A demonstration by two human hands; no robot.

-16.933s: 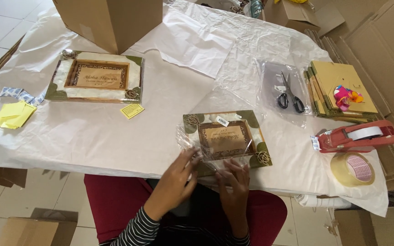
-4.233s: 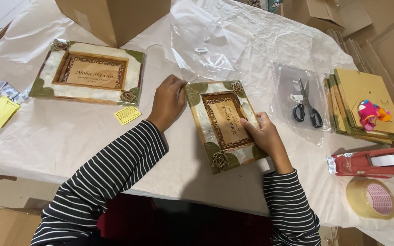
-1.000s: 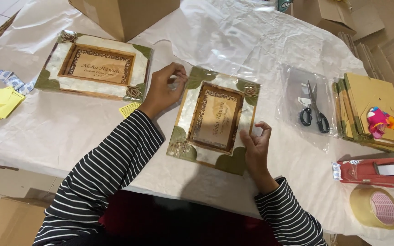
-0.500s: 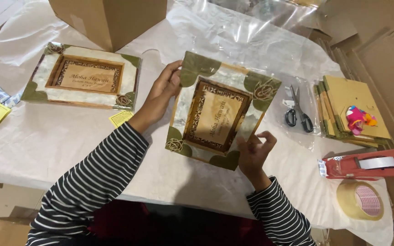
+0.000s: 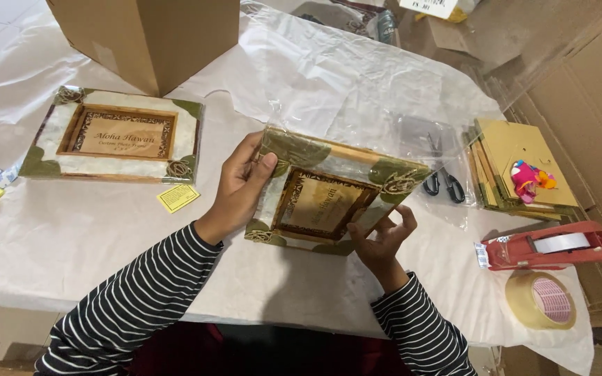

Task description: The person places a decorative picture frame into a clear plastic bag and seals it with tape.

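Note:
A green and cream picture frame (image 5: 329,195) wrapped in clear plastic is tilted up off the table, held between both hands. My left hand (image 5: 240,186) grips its left edge, thumb on the front. My right hand (image 5: 383,238) holds the lower right corner from below. A loose clear plastic sleeve (image 5: 398,118) trails up from the frame's far edge.
A second matching frame (image 5: 116,135) lies flat at the left beside a small yellow tag (image 5: 178,198). A cardboard box (image 5: 151,35) stands at the back. Scissors (image 5: 442,182), a stack of yellow cards (image 5: 520,163), a red tape dispenser (image 5: 548,246) and a tape roll (image 5: 541,300) lie on the right.
The frame has been lifted off the table and tilted up toward me. Both hands stayed on its edges, and the plastic sleeve now stands up behind it.

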